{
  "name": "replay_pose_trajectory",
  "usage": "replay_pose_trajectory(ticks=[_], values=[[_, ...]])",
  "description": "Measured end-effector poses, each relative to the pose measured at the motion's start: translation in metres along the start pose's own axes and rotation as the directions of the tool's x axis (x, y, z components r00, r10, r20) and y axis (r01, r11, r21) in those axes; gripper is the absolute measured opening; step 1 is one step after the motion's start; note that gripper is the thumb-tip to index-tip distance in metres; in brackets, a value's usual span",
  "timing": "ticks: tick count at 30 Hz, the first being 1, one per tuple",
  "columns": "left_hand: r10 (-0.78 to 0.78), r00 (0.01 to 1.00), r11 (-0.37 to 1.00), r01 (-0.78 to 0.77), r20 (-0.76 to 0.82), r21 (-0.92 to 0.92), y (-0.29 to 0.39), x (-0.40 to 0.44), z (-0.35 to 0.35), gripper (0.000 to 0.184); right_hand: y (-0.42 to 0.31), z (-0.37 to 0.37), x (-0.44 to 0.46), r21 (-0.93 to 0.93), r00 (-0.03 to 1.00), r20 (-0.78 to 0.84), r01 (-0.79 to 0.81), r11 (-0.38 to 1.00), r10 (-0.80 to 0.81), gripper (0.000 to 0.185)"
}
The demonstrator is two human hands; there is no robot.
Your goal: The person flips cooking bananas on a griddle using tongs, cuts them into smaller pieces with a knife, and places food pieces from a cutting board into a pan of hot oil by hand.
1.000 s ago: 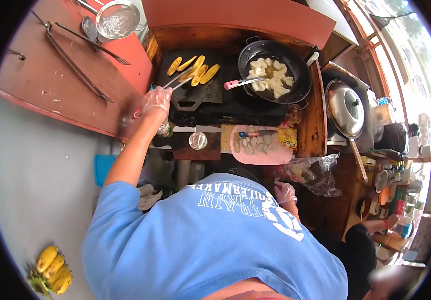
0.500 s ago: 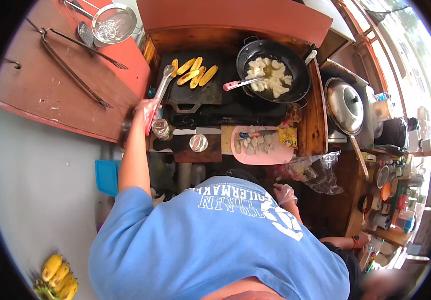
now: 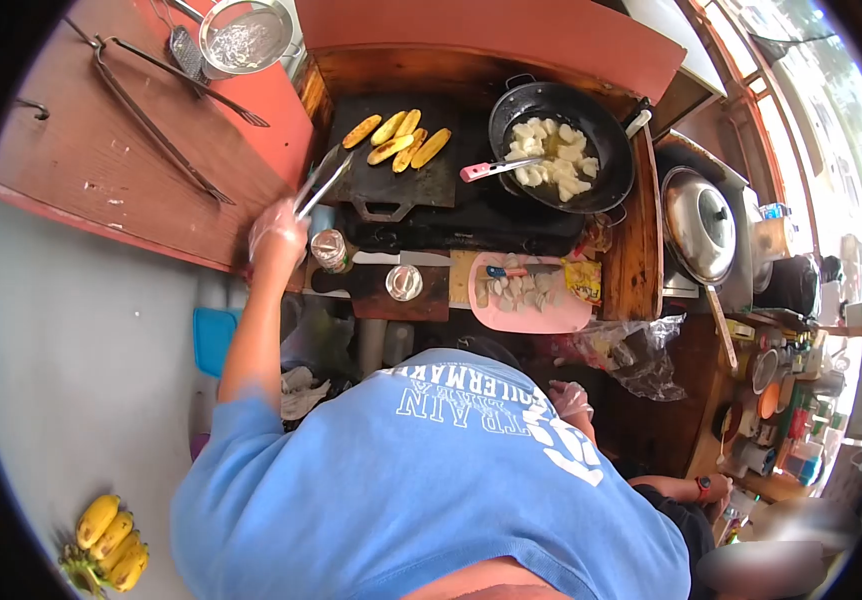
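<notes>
My left hand, in a clear plastic glove, is closed on metal tongs at the left edge of the black griddle. The tongs' tips are apart, with nothing between them. Several browned banana pieces lie on the griddle, just right of the tips. My right hand, also gloved, is low beside the blue shirt, below the pink board; its fingers are partly hidden. In the black wok, pale pieces sit in oil, with pink-handled tongs resting over its left rim.
A pink board with pale slices, a knife and two jars are in front of the stove. A lidded pan stands at right. Bananas are at lower left. Another person's arm shows at lower right.
My left hand first drew the tongs back from the bananas, leaving one piece lying on the others' near side. Now the tongs point toward the griddle again. My right hand has barely moved.
</notes>
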State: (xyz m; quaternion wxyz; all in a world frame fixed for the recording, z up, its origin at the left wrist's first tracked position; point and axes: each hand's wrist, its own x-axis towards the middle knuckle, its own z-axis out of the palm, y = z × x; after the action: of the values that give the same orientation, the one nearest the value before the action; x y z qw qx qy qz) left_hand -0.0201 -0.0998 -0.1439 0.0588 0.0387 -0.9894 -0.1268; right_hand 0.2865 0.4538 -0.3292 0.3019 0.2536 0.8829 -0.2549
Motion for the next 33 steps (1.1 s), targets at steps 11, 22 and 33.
replay_pose_trajectory(ticks=[11,22,33], values=[[-0.020,0.768,0.082,0.640,0.640,-0.764,0.039,0.044,0.133,0.033,0.011,0.003,0.007,0.062,0.994,-0.071,0.092,0.994,-0.088,0.030],[-0.094,0.989,0.845,0.142,0.117,-0.516,0.040,0.046,0.099,0.031,0.047,0.030,0.013,0.095,0.998,-0.029,0.053,0.994,-0.051,0.029],[0.385,0.914,0.845,-0.291,-0.132,0.449,0.043,0.038,0.061,0.031,0.044,0.013,0.017,0.055,1.000,0.001,-0.006,0.998,0.006,0.029]])
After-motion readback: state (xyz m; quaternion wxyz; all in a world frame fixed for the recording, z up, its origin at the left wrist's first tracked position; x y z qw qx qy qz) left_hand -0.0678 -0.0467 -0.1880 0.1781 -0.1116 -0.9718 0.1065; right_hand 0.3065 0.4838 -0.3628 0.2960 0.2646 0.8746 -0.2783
